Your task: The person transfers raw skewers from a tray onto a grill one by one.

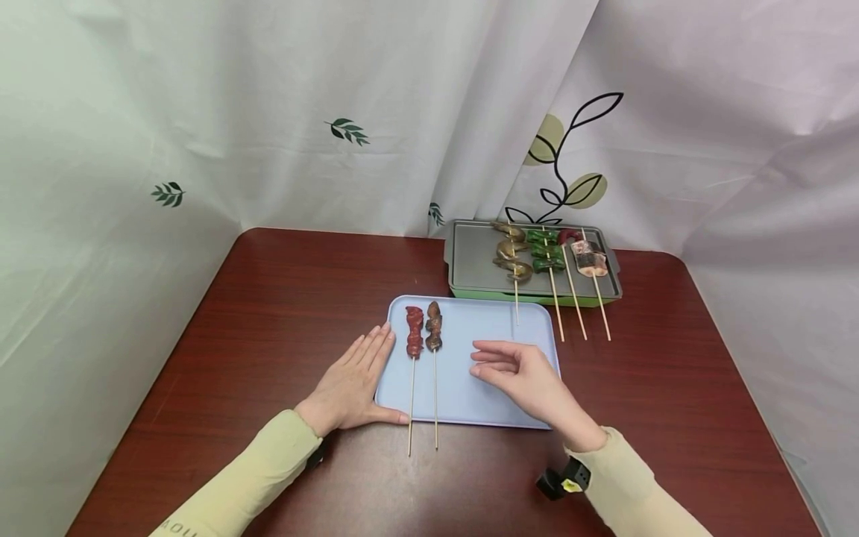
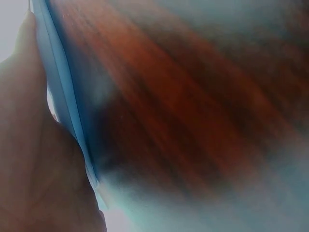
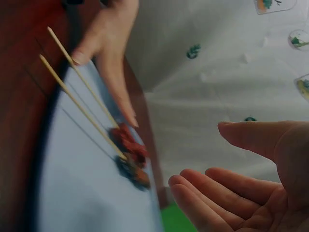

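A light-blue tray (image 1: 470, 399) lies on the table, bearing a red meat skewer (image 1: 414, 335) and a darker brown skewer (image 1: 434, 327) side by side on its left half. Their bare sticks point toward me and reach past the tray's near edge. My left hand (image 1: 352, 382) lies along the tray's left edge with fingers straight, its thumb at the near edge by the red skewer's stick. Above the right half of the tray is my right hand (image 1: 520, 374), holding nothing. In the right wrist view its fingers (image 3: 217, 195) are relaxed and the thumb stands apart from them.
Behind the tray stands a grey grill pan (image 1: 470, 257) with a green base. On it lie a shrimp skewer (image 1: 513, 250), a green pepper skewer (image 1: 546, 251), a dark red skewer (image 1: 569, 236) and a fish-chunk skewer (image 1: 590, 259), sticks overhanging the front. White curtains (image 1: 288, 119) surround the table.
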Motion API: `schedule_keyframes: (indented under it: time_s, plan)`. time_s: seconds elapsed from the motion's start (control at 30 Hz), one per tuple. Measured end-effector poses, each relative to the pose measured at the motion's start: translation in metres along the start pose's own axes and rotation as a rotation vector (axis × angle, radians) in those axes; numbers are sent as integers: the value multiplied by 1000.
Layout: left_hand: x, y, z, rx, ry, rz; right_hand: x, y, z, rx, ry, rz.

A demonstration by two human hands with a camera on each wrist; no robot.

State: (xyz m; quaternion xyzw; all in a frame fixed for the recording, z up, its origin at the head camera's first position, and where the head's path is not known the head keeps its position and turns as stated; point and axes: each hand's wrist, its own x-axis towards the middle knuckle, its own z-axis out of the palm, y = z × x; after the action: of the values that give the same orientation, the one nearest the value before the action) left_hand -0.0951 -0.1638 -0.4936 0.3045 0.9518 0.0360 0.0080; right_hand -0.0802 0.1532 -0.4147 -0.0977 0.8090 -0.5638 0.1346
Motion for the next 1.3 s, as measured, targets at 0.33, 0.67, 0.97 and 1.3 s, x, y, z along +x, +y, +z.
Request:
schedule_keyframes:
  time_s: [0.33, 0.67, 0.97, 1.3]
  plan:
    - [0, 0, 2, 13, -5, -10, 11, 22, 29, 139, -91, 108]
    - [0, -1, 3, 18, 12, 2, 16, 33, 47, 261, -173, 179]
    - [1, 0, 2, 5, 6, -4, 19, 39, 58, 366, -203, 231]
    - [1, -1, 4, -1, 21, 3, 17, 38, 65, 421, -196, 267]
